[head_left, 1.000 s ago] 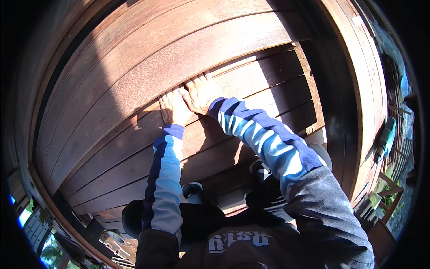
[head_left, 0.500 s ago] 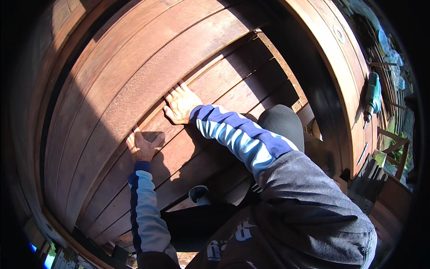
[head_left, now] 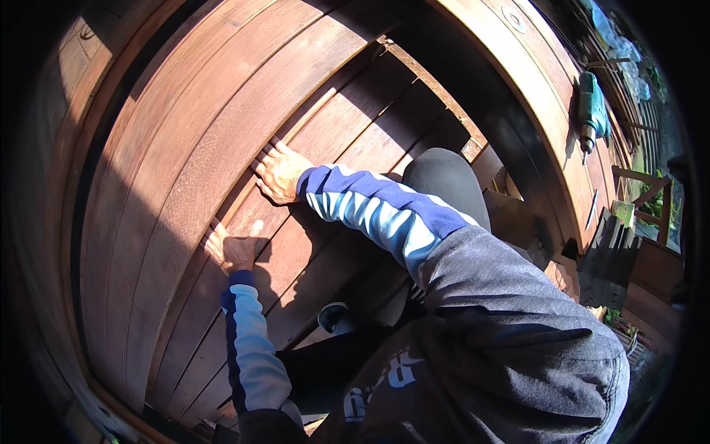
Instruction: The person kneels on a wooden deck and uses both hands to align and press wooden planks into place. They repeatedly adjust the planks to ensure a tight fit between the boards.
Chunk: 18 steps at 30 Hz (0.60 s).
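Both hands reach to the exposed edge of a raised reddish-brown wooden plank [head_left: 222, 140]. My left hand [head_left: 231, 250] lies with its fingers stretched against that edge and its thumb apart. Farther right along the same edge, my right hand [head_left: 281, 175] rests with extended fingers, their tips at the seam beside a narrow wooden strip [head_left: 310, 118]. Whether the fingertips go under the plank is hidden. Below the hands, lower wooden boards [head_left: 370, 126] run side by side, with dark gaps between them. Neither hand visibly holds a loose thing.
A teal power drill [head_left: 592, 111] lies on a wooden ledge [head_left: 543, 81] at the right, a thin rod-like tool [head_left: 592, 209] nearer me. A dark curved beam [head_left: 503, 111] separates ledge and boards. My bent knee [head_left: 447, 181] is right of the hands. Shadows cross the planks.
The view has shifted, so the drill and ledge appear farther left and higher. Both hands stay at the plank edge, their fingers slightly further against it.
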Each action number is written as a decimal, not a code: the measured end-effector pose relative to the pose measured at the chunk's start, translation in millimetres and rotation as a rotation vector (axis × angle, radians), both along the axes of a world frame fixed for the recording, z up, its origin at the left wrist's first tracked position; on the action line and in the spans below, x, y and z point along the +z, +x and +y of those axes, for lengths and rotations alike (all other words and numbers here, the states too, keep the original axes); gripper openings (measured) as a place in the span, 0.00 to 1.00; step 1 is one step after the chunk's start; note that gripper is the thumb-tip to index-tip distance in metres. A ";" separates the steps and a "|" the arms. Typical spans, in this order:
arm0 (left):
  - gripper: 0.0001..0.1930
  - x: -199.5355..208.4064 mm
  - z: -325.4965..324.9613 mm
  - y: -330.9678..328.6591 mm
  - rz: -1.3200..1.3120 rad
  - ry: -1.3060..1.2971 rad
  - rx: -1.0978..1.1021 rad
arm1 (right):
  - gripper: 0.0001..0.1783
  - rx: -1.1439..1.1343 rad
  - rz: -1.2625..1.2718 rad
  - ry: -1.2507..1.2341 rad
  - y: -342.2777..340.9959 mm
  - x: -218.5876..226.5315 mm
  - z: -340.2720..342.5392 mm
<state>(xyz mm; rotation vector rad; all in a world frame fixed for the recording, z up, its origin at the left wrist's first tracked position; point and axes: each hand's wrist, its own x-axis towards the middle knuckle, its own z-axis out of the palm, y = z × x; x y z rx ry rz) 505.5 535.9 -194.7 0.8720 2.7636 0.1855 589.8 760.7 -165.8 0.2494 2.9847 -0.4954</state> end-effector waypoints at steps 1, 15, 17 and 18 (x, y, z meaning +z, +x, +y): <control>0.59 3.4 0.4 1.3 0.016 0.001 -0.006 | 0.30 0.013 -0.009 0.020 1.3 -3.4 -1.9; 0.59 7.3 -7.4 6.4 0.079 0.051 -0.012 | 0.27 -0.158 0.291 -0.008 4.6 -22.8 -16.1; 0.59 6.2 -10.5 8.4 0.037 -0.036 0.015 | 0.27 -0.181 0.305 -0.038 2.8 -23.9 -18.1; 0.58 5.8 -10.1 8.1 0.035 -0.072 0.020 | 0.27 -0.208 0.343 -0.049 2.3 -24.1 -18.6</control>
